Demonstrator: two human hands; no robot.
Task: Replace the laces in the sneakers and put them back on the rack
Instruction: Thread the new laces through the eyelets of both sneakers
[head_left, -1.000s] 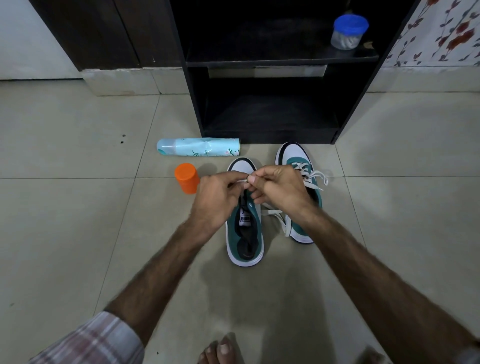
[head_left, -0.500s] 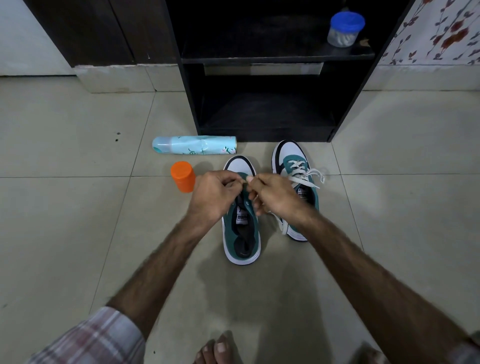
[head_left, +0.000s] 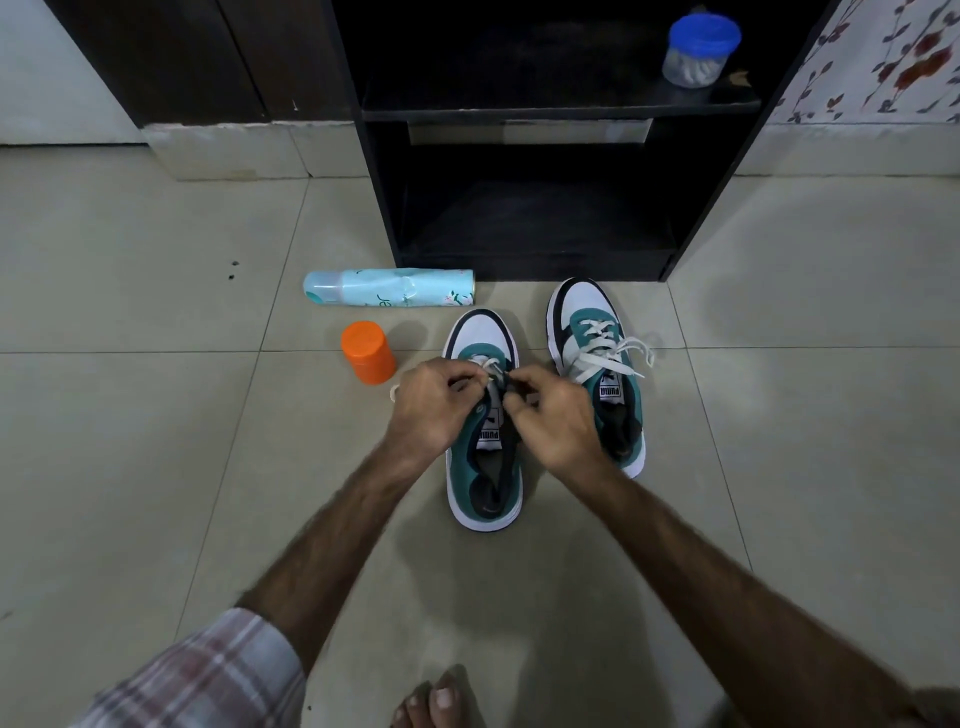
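White lace (head_left: 488, 366) at frame centre is pinched by the left hand (head_left: 431, 410) and, seemingly, the right hand (head_left: 553, 415) over the nearer sneaker (head_left: 483, 467).

Two sneakers (head_left: 485, 467) (head_left: 597, 332) counted on floor. Two hands seen: left hand (head_left: 431, 410), right hand (head_left: 556, 421). One spray can (head_left: 389, 287) lying. One orange cap (head_left: 368, 352). One blue-lidded jar (head_left: 698, 49) on rack (head_left: 561, 106). One bare foot (head_left: 436, 701).
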